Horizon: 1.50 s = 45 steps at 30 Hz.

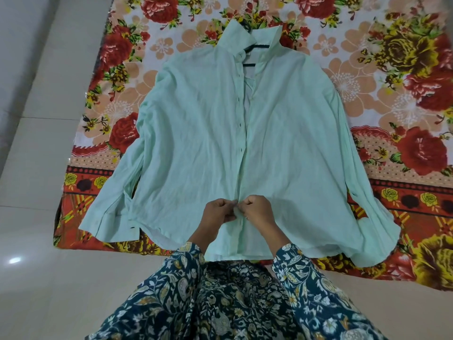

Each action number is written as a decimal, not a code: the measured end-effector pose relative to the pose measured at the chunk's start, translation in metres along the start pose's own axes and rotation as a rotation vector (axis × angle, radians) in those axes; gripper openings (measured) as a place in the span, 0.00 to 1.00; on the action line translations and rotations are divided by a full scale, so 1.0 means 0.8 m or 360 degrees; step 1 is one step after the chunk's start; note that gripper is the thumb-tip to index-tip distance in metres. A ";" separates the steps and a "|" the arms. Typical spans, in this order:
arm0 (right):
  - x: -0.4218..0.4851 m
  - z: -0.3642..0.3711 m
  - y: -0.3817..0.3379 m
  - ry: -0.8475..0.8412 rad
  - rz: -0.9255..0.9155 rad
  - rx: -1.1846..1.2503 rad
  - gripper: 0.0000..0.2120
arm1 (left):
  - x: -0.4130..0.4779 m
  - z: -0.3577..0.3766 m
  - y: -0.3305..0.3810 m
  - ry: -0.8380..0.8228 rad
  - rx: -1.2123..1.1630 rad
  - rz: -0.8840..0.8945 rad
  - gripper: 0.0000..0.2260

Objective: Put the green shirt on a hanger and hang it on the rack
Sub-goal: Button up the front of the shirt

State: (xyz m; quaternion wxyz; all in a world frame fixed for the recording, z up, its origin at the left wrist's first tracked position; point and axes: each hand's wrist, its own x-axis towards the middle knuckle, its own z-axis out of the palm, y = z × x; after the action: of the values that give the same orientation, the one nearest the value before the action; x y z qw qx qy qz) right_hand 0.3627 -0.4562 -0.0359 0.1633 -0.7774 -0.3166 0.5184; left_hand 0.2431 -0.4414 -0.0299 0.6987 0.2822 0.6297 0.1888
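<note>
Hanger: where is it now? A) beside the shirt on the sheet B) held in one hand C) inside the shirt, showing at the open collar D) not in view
C: dark hanger bars show in the open neck of the green shirt; the left hand and right hand pinch its front edges near the hem.

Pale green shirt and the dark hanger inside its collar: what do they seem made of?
Pale green button-front shirt: probably thin woven cotton or a blend, matte; fine creases all over. Thin dark hanger: only slim bars show at the collar; plastic or coated wire, cannot tell.
</note>
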 end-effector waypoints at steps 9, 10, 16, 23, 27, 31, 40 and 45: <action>-0.001 0.001 0.002 0.0051 0.0036 0.0040 0.07 | 0.003 0.009 0.002 0.0119 0.0168 0.0046 0.09; -0.001 0.000 0.001 0.0039 0.0025 0.0021 0.06 | 0.003 0.008 0.000 0.0113 0.0207 0.0087 0.08; -0.001 -0.009 -0.001 -0.0032 -0.0044 -0.0011 0.13 | 0.001 0.001 -0.003 -0.0009 0.0126 0.0110 0.10; -0.003 -0.008 0.000 -0.0106 -0.0008 0.0091 0.11 | 0.005 0.001 0.006 0.0048 0.0483 0.0226 0.07; -0.007 -0.004 0.001 -0.0115 0.0015 0.0155 0.16 | 0.015 0.003 0.012 -0.0018 0.0729 0.0206 0.08; 0.004 -0.002 0.000 -0.0014 0.0063 -0.0009 0.11 | 0.018 -0.002 0.017 -0.0168 0.0759 0.0203 0.09; 0.037 -0.030 -0.010 0.0194 0.0019 -0.0108 0.17 | 0.055 0.036 0.053 0.0318 0.1796 0.0387 0.15; 0.070 -0.034 -0.033 0.0124 -0.0084 -0.0089 0.10 | 0.089 0.059 0.068 0.0372 0.1895 0.0378 0.11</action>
State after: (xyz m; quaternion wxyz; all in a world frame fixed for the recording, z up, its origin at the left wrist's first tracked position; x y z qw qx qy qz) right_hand 0.3933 -0.3971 -0.0490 0.1675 -0.7926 -0.3447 0.4741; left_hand 0.3040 -0.3629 -0.0480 0.3219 0.6693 0.6637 -0.0889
